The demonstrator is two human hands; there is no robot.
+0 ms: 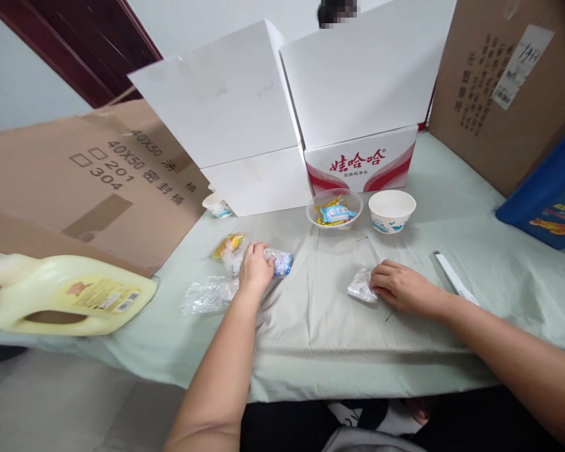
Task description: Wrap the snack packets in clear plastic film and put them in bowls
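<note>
My left hand [255, 269] rests on the pale green cloth with its fingers curled over a blue-and-clear wrapped sweet [279, 262]. A yellow wrapped sweet [228, 244] lies just left of it, and a crumpled clear plastic bag [208, 295] sits below. My right hand [398, 285] lies further right, its fingers closed on a small crinkled silver wrapper [360, 285]. Behind the hands stand a clear bowl [334, 212] holding wrapped sweets and a white paper bowl [391, 211].
White cartons [245, 125] and a red-printed box [360, 166] stand at the back. Brown cardboard [89, 182] leans at the left, another cardboard sheet [508, 94] at the right. A yellow jug [70, 301] lies on the left edge. A blue box [546, 194] and a white strip [453, 276] are at right. A paper cup [216, 205] sits by the cartons.
</note>
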